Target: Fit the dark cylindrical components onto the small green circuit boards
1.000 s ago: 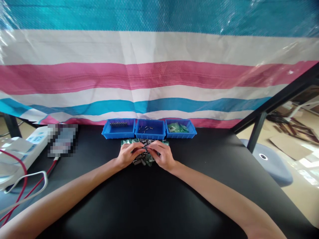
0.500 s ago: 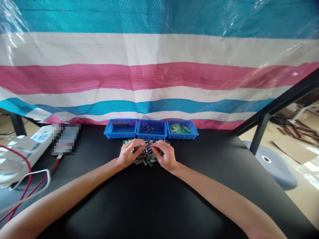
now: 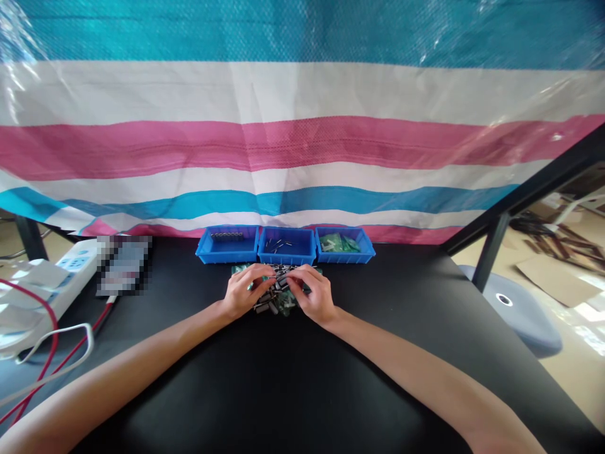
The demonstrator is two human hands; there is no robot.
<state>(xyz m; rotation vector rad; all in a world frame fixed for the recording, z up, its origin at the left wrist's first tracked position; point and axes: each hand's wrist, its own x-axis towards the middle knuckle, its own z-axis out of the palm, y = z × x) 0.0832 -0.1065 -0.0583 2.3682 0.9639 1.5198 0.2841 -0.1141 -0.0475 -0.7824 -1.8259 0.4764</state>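
A mixed pile of small parts [image 3: 267, 308] lies on the black table, with dark cylinders, thin metal pins and green pieces in it. Over its left side is my left hand [image 3: 246, 290], thumb and fingers closed in a pinch. My right hand [image 3: 312, 293] pinches in the same way over the right side, its fingertips close to those of the left. Something small and thin shows between the two sets of fingertips, too small to name. Part of the pile is hidden beneath both hands.
Behind the pile stand three blue bins: the left bin [image 3: 227, 257] has a row of dark cylinders, the middle bin [image 3: 287, 258] a few pins, the right bin [image 3: 346, 257] green pieces. A power strip [image 3: 70, 274] with cables and a blurred device [image 3: 123, 265] lie at left.
Both hands stay almost in place over the pile, still pinched. The whole view has shifted very slightly.
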